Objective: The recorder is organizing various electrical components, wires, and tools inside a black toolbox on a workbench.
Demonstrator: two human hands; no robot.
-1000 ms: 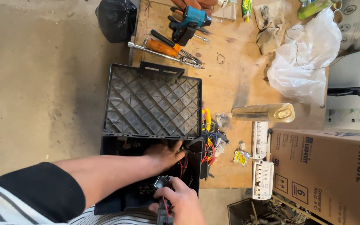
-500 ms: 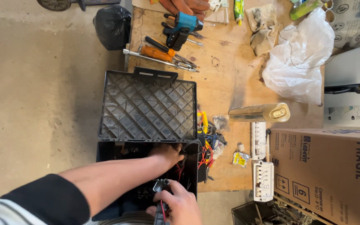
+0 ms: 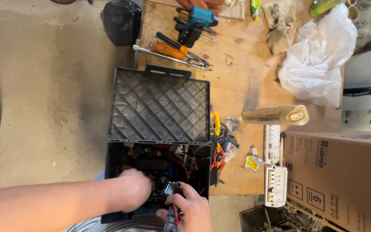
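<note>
Your left hand has slid nearer inside the open black plastic toolbox, fingers curled, contents unclear. Keep your right hand pinching the dark red-wired tool steady at the near edge.

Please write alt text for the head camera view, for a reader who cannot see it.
Both hands reach into an open black toolbox: the left hand is inside it, the right hand holds a small dark tool. Beyond the raised lid, a wooden workbench holds screwdrivers and a white plastic bag.
</note>
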